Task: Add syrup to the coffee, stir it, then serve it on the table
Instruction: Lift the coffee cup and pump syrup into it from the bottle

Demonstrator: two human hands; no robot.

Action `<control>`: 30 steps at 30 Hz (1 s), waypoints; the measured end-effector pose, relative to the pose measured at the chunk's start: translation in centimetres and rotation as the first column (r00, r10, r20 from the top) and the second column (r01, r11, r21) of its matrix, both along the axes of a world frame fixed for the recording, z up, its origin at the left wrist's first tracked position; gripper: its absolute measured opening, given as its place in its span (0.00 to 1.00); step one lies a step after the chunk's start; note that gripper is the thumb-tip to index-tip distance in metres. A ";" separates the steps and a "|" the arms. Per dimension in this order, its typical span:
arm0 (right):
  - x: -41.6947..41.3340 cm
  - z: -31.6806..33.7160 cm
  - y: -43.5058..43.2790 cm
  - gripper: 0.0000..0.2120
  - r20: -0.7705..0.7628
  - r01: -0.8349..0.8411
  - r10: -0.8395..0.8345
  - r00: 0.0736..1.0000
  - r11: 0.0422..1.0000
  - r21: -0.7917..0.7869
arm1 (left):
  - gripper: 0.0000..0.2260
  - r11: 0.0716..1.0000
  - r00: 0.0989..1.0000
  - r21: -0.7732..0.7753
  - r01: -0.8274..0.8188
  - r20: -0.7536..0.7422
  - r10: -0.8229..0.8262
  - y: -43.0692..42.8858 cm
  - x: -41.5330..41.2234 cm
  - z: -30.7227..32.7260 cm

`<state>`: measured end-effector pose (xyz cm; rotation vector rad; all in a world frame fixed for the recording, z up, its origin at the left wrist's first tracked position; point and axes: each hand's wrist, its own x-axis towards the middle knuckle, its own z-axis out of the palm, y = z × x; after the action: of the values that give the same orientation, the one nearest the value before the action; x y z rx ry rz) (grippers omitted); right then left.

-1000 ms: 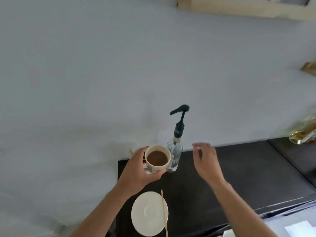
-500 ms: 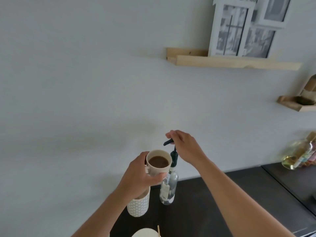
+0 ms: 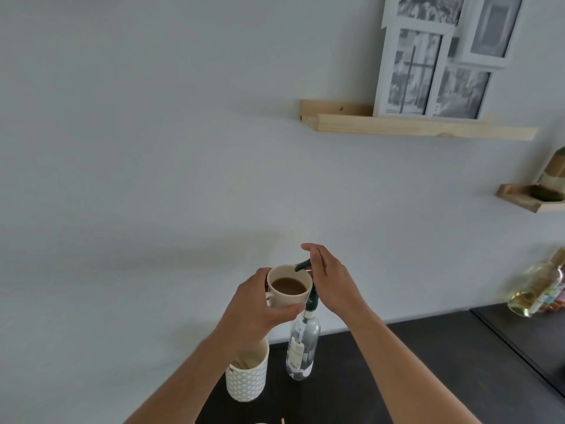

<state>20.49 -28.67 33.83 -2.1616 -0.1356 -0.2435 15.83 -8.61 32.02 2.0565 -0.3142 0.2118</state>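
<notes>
My left hand (image 3: 255,310) grips a cream cup of brown coffee (image 3: 289,290), held in the air beside the syrup bottle's pump. The clear syrup bottle (image 3: 301,350) stands on the dark counter (image 3: 412,371), with a dark green pump whose spout (image 3: 302,265) reaches over the cup's rim. My right hand (image 3: 331,283) rests on top of the pump head with the fingers extended over it. The pump's top is hidden under that hand.
A white patterned holder with wooden sticks (image 3: 247,377) stands on the counter under my left wrist. A stick's tip (image 3: 283,420) shows at the bottom edge. Glass bottles (image 3: 538,292) sit at the far right. Wooden shelves (image 3: 422,127) hang on the wall.
The view has tilted upward. My right hand came from above the counter onto the pump head. My left hand lifted the cup so that its rim is under the spout.
</notes>
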 end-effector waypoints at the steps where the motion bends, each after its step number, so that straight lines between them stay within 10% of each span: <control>1: 0.1 -0.1 0.0 0.20 0.007 0.006 -0.006 1.000 1.000 -0.004 | 0.29 1.000 1.000 -0.002 0.002 -0.003 -0.002 -0.1 0.0 0.1; 30: 0.1 -0.5 0.1 0.19 -0.009 -0.007 0.008 1.000 0.996 0.087 | 0.31 1.000 1.000 -0.003 0.027 -0.013 -0.027 -0.5 0.7 -0.2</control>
<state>20.62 -28.61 33.30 -2.0753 -0.1258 -0.2308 16.50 -9.10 31.79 2.0490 -0.3330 0.1822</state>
